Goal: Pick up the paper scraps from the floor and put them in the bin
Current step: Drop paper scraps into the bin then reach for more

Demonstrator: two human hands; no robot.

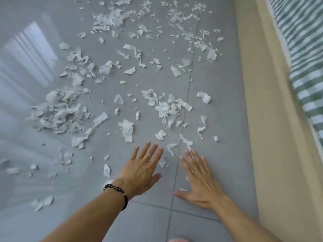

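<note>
Many torn white paper scraps lie scattered over the glossy grey tiled floor, mostly ahead and left of both hands. Left hand, ringed and braceleted, and right hand: fingers straight, spread flat, holding nothing. Small scraps lie between them and at their fingertips.

Torn white paper scraps, crumpled, strewn flat across grey tiled floor, thickest heap at left

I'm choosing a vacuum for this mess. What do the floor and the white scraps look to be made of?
Floor: probably glazed ceramic or porcelain tile, grey and glossy, with grout lines and window reflections. Scraps: thin white paper, matte, with torn edges and creases.
</note>
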